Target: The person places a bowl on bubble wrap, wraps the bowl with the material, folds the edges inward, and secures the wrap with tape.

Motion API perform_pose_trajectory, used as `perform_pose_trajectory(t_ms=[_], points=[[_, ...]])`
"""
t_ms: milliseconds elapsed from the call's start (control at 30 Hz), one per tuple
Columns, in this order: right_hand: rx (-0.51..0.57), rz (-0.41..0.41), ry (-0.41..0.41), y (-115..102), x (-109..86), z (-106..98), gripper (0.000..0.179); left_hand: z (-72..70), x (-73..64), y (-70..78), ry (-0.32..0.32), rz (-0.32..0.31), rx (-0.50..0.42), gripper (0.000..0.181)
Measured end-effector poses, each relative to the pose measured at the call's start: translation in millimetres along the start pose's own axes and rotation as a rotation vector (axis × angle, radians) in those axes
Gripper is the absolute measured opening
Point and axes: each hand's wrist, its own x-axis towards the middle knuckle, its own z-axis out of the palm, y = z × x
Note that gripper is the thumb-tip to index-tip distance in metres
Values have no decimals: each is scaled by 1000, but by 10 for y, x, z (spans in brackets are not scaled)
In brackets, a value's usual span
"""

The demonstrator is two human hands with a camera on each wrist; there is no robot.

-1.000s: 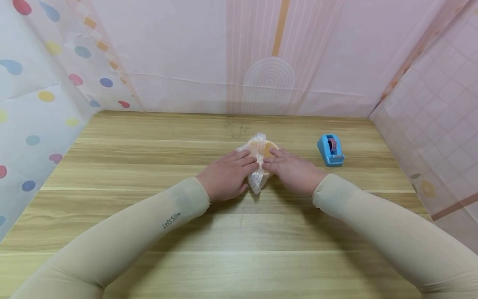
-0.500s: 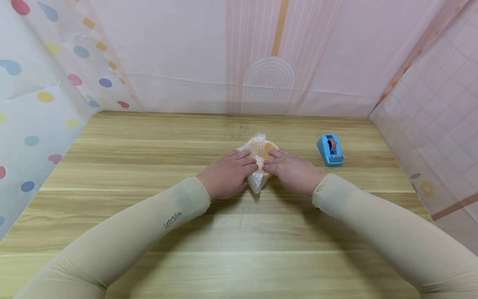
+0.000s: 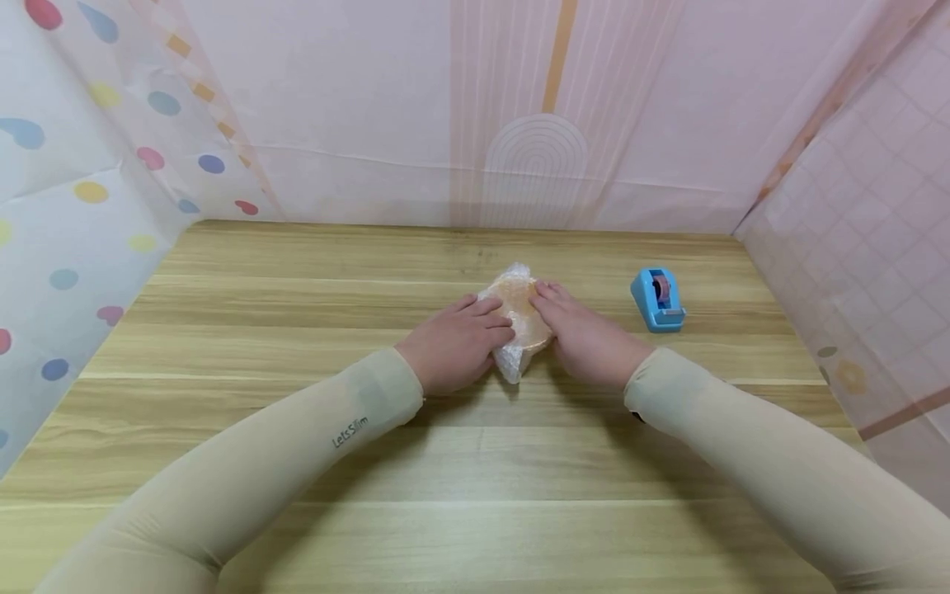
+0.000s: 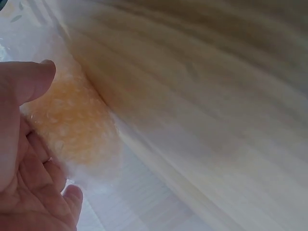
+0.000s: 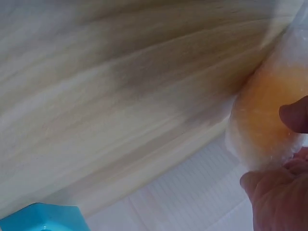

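A round orange thing (image 3: 517, 290), its kind hidden, lies wrapped in clear bubble wrap (image 3: 512, 363) at the middle of the table. From the left, my left hand (image 3: 454, 342) holds the bundle, its fingers over the top. The left wrist view shows the thumb on one side of the wrap (image 4: 79, 127) and the fingers on the other. On the right side, my right hand (image 3: 590, 334) grips the bundle, fingertips at its far right edge. Its thumb touches the wrapped face (image 5: 262, 113) in the right wrist view.
A blue tape dispenser (image 3: 658, 299) with a pinkish roll stands on the wood-grain table (image 3: 475, 462), right of the right hand. Patterned sheets form a back wall (image 3: 356, 107) and two side walls around the table.
The bubble wrap now covers the orange part that showed bare on the right. My right hand's fingers have shifted toward the far edge of the bundle; my left hand has barely moved.
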Motion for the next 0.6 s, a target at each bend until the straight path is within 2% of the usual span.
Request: perform_pose_trajectory(t_ms=[200,367,600], points=[[-1,-28,-32,66,-14,-9,64,-1,48,-3,14,1,3,41],[-15,-58,-32,84,-26,-23,61,-7,76,0,11,-21,8,41],[-60,-29,-67,55,-17,-38,58,-21,98,11,-4,-33,15,39]])
